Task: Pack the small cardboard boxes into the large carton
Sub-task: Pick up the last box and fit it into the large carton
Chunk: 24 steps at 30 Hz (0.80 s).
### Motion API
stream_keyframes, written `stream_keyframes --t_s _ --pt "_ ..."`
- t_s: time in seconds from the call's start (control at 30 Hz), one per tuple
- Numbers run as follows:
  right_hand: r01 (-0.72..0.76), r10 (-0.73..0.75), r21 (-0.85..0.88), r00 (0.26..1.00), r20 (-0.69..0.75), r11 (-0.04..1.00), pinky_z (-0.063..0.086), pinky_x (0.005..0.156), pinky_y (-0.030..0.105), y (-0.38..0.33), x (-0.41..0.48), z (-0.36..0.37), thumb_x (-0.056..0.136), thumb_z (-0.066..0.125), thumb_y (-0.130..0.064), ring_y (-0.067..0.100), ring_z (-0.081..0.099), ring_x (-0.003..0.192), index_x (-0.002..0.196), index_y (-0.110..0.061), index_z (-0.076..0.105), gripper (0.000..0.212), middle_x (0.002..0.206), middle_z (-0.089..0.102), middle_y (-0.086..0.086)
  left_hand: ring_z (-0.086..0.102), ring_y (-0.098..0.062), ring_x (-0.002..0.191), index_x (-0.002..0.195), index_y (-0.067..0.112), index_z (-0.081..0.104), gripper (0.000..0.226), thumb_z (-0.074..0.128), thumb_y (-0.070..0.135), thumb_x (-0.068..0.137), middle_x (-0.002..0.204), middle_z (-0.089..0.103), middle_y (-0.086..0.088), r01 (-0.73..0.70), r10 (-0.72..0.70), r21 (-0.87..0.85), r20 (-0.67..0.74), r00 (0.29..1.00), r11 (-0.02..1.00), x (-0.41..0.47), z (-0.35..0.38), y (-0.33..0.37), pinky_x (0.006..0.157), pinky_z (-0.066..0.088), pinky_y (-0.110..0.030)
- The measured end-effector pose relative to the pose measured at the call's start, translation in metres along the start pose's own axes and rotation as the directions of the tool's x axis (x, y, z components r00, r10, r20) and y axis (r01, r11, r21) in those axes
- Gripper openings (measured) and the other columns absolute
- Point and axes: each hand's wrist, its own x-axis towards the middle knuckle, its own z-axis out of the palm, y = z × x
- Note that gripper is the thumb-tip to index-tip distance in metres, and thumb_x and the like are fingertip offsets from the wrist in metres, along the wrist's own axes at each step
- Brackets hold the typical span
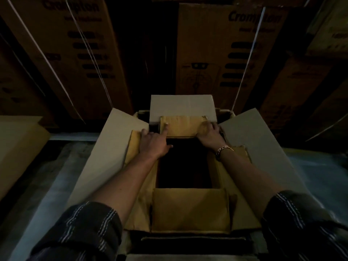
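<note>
Fingers (166, 127) of the left hand (153, 143) spread flat, index stretched forward onto the small yellow box (181, 126) at the far end of the large carton (120, 147); nothing clasped, just pressing. Right hand (208, 133) curled over that box's right corner, fingers bent around the edge, seemingly gripping it. Small box half tucked under the pale far flap (182, 106), sitting at the rim, not yet seated.

Risk here, as a guess: pushing unevenly and jamming the box crooked against the carton wall, or catching the far flap and folding it in underneath. Poor light too, so easy to misjudge the gap.

Inside the carton: dark open well (185, 162) in the middle, contents too dim to tell. Another yellow box (190, 210) at the near end, yellow cardboard along both sides. Side flaps splayed wide open.
</note>
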Motion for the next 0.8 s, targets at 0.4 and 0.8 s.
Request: stream_keyframes --t_s 0.4,0.8 --pt "-0.158 0.218 0.196 0.915 -0.34 0.968 0.038 0.102 0.04 0.004 0.018 0.022 0.095 0.056 -0.044 0.04 0.046 0.126 0.13 0.0 0.05 0.056 0.138 0.042 0.022 0.064 -0.03 0.108 0.121 0.008 0.056 0.057 0.027 0.053 0.102 0.113 0.071 -0.016 0.328 -0.364 -0.288 -0.081 0.928 0.9 0.025 -0.002 0.015 0.104 0.027 -0.046" --pt "-0.21 0.242 0.146 0.935 -0.258 0.967 0.04 0.103 0.042 -0.004 0.025 0.016 0.094 0.062 -0.036 0.045 0.05 0.122 0.136 -0.001 0.041 0.059 0.144 0.032 0.024 0.065 -0.028 0.094 0.104 0.011 0.064 0.058 0.027 0.055 0.102 0.097 0.073 -0.012 0.261 -0.29 -0.203 -0.13 0.948 0.944 0.037 0.008 0.011 0.099 0.031 -0.048"
